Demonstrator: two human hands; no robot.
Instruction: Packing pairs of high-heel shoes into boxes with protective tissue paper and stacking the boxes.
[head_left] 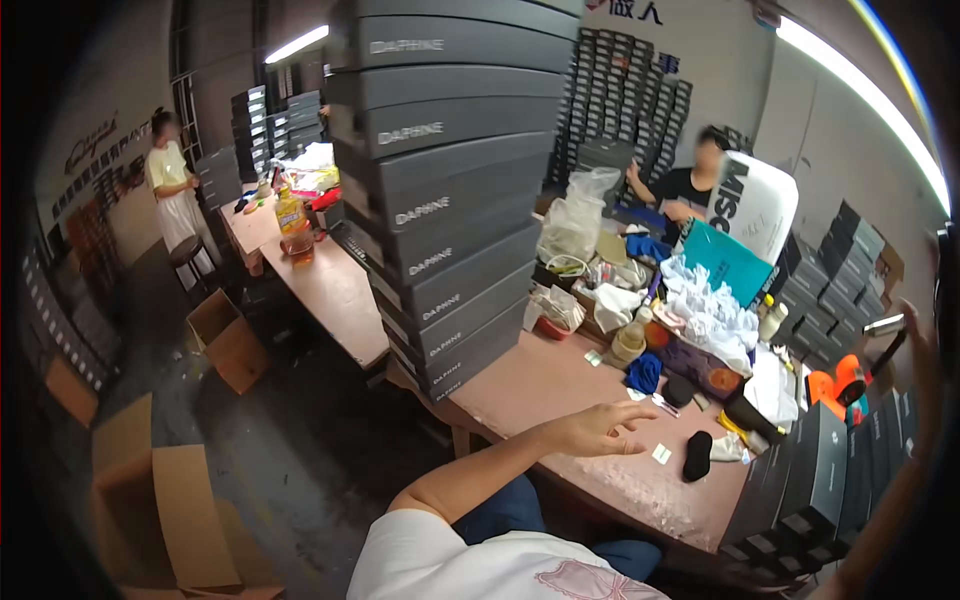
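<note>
My left hand [605, 430] hovers palm down over the pinkish worktable [590, 485], fingers spread, nothing in it. Just right of its fingertips lie a small pale label [661, 454] and a black oblong object [697, 456] of a kind I cannot make out. At the far right rim, my right hand [914, 328] is raised, its fingers dim and partly hidden. Beside it shows a dark-stemmed object with a silvery bar [884, 326]; whether I grip it is unclear. Below that sit bright orange tool parts [842, 385].
A tall stack of dark grey shoeboxes [470, 250] rises from the table's left. More shoeboxes [800, 485] stand at the right. Crumpled white paper [705, 300], a blue cloth [643, 372] and jars clutter the back. A person [690, 185] sits opposite. Open cartons [195, 510] stand lower left.
</note>
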